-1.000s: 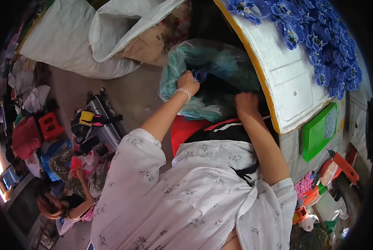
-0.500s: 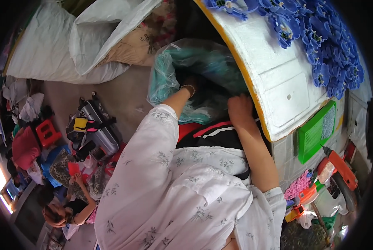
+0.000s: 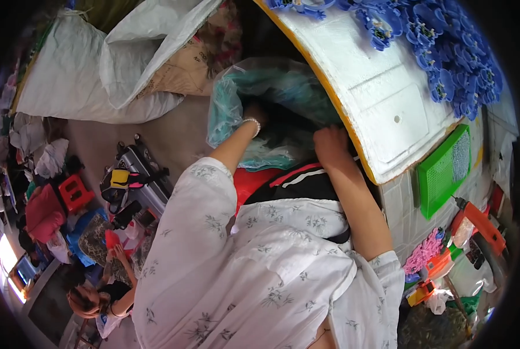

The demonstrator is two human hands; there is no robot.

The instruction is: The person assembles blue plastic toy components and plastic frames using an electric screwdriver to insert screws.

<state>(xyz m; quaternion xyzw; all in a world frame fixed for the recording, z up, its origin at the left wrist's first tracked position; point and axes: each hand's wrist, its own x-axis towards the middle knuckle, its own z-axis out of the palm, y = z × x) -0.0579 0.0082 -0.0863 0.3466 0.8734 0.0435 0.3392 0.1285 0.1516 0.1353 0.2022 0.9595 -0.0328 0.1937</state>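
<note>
A large clear plastic bag (image 3: 226,99) with a teal-green tint stands open in front of me. My left hand (image 3: 254,111), with a beaded bracelet at the wrist, reaches down inside it. Its fingers are lost in the dark of the bag, and what they touch is hidden. At the bag's right rim my right hand (image 3: 331,144) is closed, knuckles up, on the plastic edge, close to the yellow edge of the white table. The bag's contents are too dark to make out.
On the right, a white foam-topped table (image 3: 382,99) carries blue artificial flowers (image 3: 463,64) and a green perforated basket (image 3: 443,171). White sacks (image 3: 77,75) lie at the far left. A grey suitcase (image 3: 146,177), a red stool (image 3: 75,193) and another person (image 3: 117,296) are left.
My view has shifted slightly, so the surroundings sit a little differently. The left hand stays inside the bag, its wrist turned a little; the right hand stays at the rim.
</note>
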